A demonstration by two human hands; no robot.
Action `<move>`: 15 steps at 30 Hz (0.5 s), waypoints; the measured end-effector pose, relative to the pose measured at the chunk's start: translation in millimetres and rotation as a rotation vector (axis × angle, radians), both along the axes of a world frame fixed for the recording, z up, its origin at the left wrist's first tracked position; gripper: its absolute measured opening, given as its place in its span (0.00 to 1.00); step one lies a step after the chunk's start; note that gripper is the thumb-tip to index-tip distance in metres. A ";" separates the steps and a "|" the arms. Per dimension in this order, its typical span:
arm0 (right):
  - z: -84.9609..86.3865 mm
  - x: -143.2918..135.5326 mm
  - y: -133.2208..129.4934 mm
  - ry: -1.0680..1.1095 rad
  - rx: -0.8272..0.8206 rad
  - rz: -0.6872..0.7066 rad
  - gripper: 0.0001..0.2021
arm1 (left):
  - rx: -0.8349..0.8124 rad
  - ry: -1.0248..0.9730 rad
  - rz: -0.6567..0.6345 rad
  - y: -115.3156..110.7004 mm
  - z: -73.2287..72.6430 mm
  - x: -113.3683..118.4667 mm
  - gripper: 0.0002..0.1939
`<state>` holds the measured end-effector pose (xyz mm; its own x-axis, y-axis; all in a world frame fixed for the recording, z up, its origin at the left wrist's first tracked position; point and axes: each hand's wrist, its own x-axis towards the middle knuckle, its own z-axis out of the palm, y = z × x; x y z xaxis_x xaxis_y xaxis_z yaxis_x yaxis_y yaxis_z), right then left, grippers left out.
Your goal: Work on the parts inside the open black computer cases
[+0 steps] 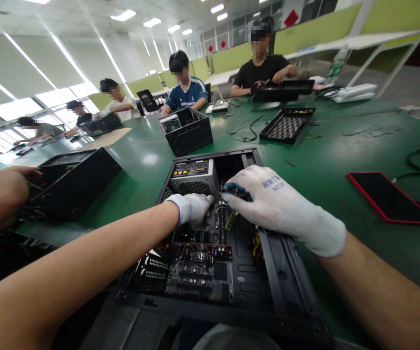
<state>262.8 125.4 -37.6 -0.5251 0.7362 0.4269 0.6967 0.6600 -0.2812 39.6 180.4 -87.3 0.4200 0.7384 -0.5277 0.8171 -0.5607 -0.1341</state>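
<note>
An open black computer case [283,272] lies in front of me, its motherboard [199,277] facing up. The power supply [191,176] with a yellow-marked label sits at its far left. My left hand [195,208], in a white glove, reaches down beside the power supply onto the upper motherboard; its fingertips are hidden. My right hand [264,197], gloved too, is at the case's right side, thumb and fingers curved around something near the cables that I cannot make out. Just below its thumb is a green memory module [231,220], tilted. Red and yellow wires [257,247] hang inside the case.
A red-edged black tablet [392,197] lies on the green table [326,165] at right, near black cables. Beyond my case are a perforated black panel [287,125] and another case [186,131]. At left, a person's arm [2,199] reaches into a case [75,182]. Several people sit beyond.
</note>
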 end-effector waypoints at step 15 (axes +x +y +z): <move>-0.7 -0.4 -0.9 -0.024 0.011 0.000 0.19 | 0.020 0.016 -0.043 2.3 -0.2 -1.7 0.28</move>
<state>262.4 124.4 -38.3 -0.5349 0.7319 0.4220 0.7033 0.6626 -0.2577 37.8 182.6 -87.4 0.4427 0.7303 -0.5202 0.7901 -0.5920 -0.1588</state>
